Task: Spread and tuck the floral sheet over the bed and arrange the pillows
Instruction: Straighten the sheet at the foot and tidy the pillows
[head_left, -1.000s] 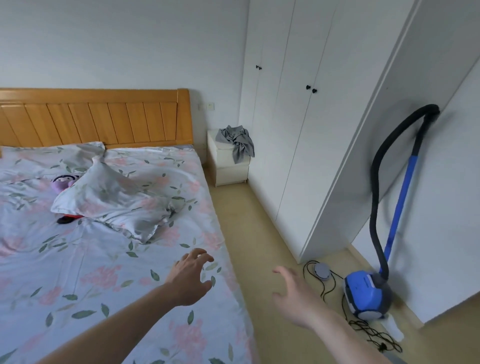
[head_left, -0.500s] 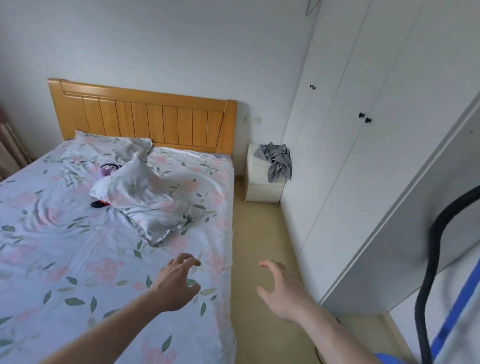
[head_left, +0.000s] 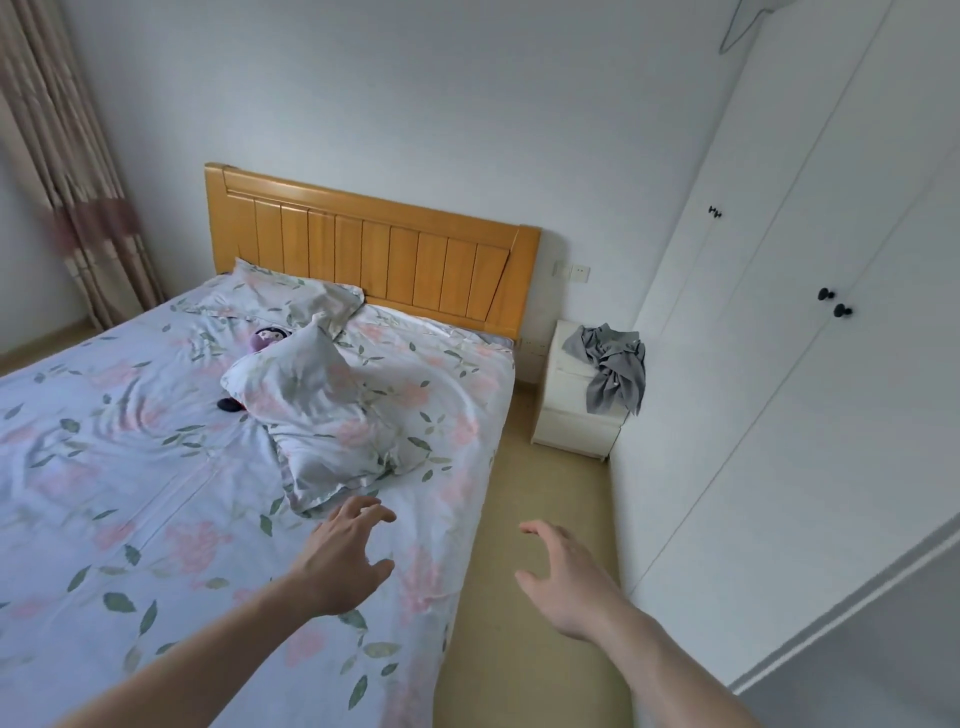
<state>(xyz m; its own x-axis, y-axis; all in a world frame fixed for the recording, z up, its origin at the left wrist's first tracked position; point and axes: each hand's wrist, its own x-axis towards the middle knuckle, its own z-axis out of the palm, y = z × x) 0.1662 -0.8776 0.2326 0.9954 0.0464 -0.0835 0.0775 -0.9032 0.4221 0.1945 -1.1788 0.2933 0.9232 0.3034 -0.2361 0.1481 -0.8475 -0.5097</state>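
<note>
The floral sheet (head_left: 130, 499) lies spread over the bed, rippled near the middle. One floral pillow (head_left: 322, 415) lies askew in the bed's centre-right. A second floral pillow (head_left: 280, 296) rests flat against the wooden headboard (head_left: 374, 249). A purple plush toy (head_left: 265, 339) peeks out behind the centre pillow. My left hand (head_left: 343, 556) hovers open over the sheet, just in front of the centre pillow's near corner. My right hand (head_left: 566, 582) is open over the floor beside the bed, holding nothing.
A white nightstand (head_left: 571, 415) with a grey garment (head_left: 613, 369) stands right of the headboard. White wardrobe doors (head_left: 779, 364) line the right wall, leaving a narrow floor aisle (head_left: 535, 519). Curtains (head_left: 67, 182) hang at far left. A small dark object (head_left: 228, 404) lies by the pillow.
The view has swung left and up toward the headboard; the blue vacuum has left the frame. Both hands stay open and now sit nearer the centre pillow.
</note>
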